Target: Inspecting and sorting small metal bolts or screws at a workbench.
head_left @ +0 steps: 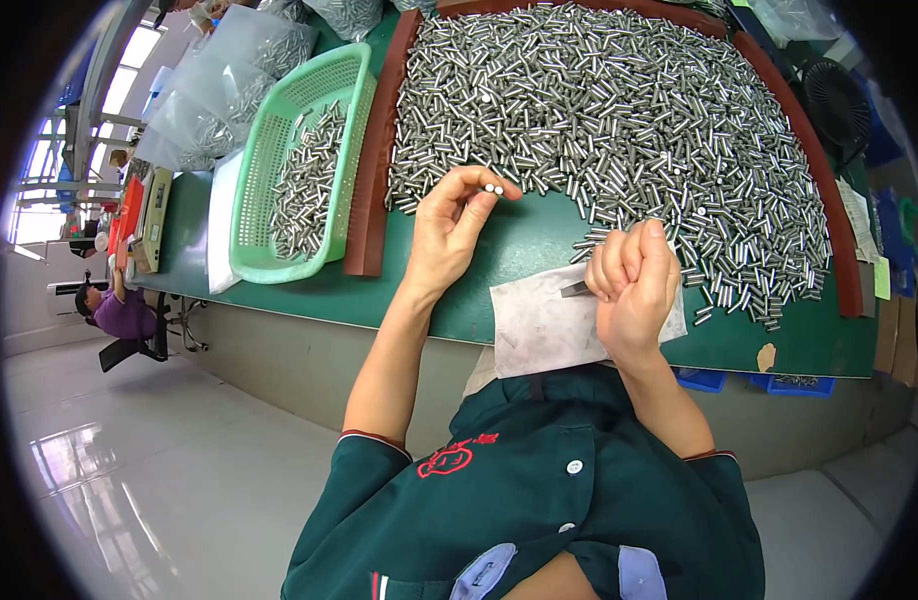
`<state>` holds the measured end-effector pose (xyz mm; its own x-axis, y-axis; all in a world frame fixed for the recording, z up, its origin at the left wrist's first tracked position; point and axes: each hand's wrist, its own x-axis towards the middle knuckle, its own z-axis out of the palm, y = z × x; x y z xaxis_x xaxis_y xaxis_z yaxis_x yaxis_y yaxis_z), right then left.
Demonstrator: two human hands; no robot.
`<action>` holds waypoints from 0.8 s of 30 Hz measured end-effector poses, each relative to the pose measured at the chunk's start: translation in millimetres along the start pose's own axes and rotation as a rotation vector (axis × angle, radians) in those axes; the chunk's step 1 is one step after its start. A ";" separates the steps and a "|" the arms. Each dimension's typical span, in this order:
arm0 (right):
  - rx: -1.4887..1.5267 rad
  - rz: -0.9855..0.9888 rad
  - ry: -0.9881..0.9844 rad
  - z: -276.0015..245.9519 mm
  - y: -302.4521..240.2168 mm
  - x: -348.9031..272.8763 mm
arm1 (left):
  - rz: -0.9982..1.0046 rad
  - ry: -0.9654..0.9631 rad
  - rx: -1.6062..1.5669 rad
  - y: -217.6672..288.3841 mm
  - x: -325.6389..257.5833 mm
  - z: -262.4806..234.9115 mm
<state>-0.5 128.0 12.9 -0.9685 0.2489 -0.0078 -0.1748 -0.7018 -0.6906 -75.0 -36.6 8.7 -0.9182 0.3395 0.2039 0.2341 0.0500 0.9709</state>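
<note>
Thumb and index finger of my left hand (pixel 444 235) pinch small metal pins (pixel 494 189), with two bright round ends facing up. This hand hovers over the near edge of a wide spread of loose steel pins (pixel 599 100). My right hand (pixel 634 285) is curled closed above a stained white cloth (pixel 539 325) at the table's front edge. A flat dark metal tip (pixel 575 289) sticks out to the left of its fingers; the rest of that tool is hidden in the fist, so its kind does not show.
Red-brown wooden bars (pixel 367 215) border the pins. To the left stands a green plastic basket (pixel 241 205) part-filled with pins, with clear bags (pixel 204 95) of pins beyond. A black fan (pixel 835 105) is at the right. A person in purple (pixel 126 313) sits far left.
</note>
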 end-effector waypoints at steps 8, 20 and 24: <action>-0.008 0.002 0.037 -1.2 1.3 4.2 | 0.045 -0.162 0.575 36.6 -32.6 31.0; 0.138 0.020 0.017 -6.6 0.7 3.0 | 0.045 -0.172 0.756 23.1 -59.3 54.5; 0.135 0.012 0.023 -7.1 -1.2 1.2 | 0.034 -0.173 0.748 25.1 -60.3 56.2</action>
<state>-0.2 133.9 8.5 -0.9666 0.2543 -0.0331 -0.1871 -0.7876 -0.5871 4.2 -3.1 13.8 -0.8583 0.4908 0.1496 0.4712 0.6386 0.6084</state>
